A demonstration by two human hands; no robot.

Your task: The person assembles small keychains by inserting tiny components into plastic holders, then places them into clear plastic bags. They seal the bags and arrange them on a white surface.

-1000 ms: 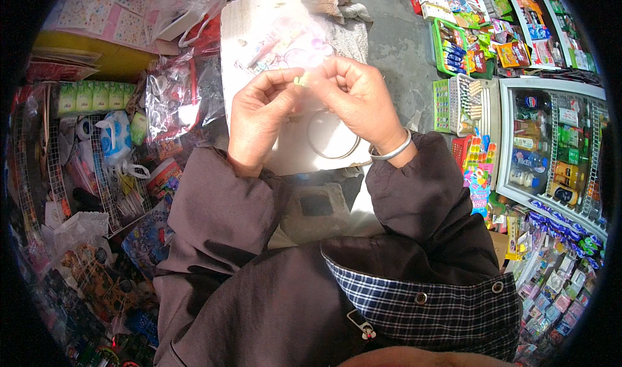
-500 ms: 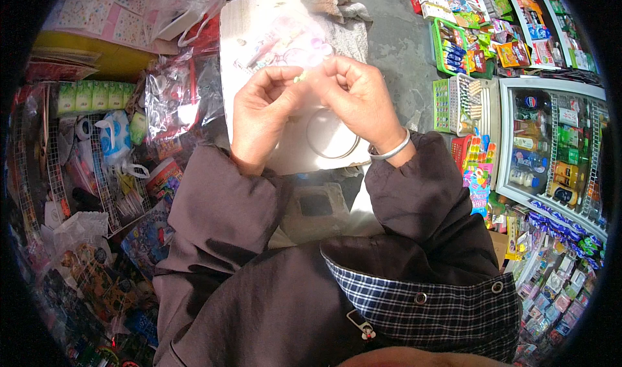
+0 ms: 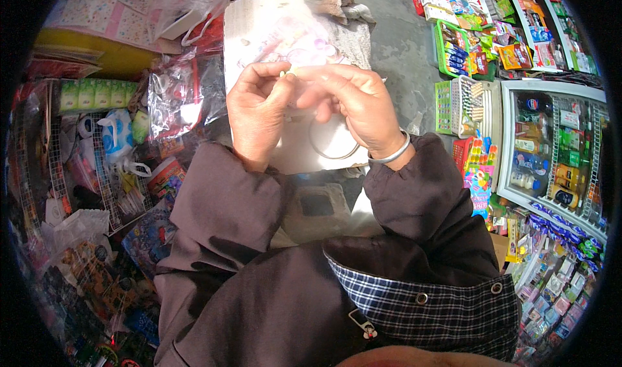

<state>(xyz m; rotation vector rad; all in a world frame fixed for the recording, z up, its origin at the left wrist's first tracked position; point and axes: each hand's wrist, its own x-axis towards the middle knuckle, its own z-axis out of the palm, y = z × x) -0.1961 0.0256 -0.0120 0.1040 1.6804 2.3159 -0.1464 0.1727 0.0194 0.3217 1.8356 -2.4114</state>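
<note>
The left hand (image 3: 258, 111) pinches 1 tiny green piece (image 3: 283, 74) at its 1 o'clock; the right hand (image 3: 370, 106), at the left's 3 o'clock, curls loosely, hold unclear. A slack pinch could drop the piece onto the board (image 3: 295, 154), lost in glare.

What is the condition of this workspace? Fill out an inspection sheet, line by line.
Surface: pale board, partly washed out by sunlight.
Job's things: small pale-green piece in the fingers; thin round hoop on the board.
Clutter: pinkish items on the board, details lost in glare; grey fabric at its far right.
Hands: left hand pinches the green piece; right hand close beside it, grip unclear.
Cables: nothing seen.
Surroundings: clear plastic packaging at left; white-framed bottle case at right.
</note>
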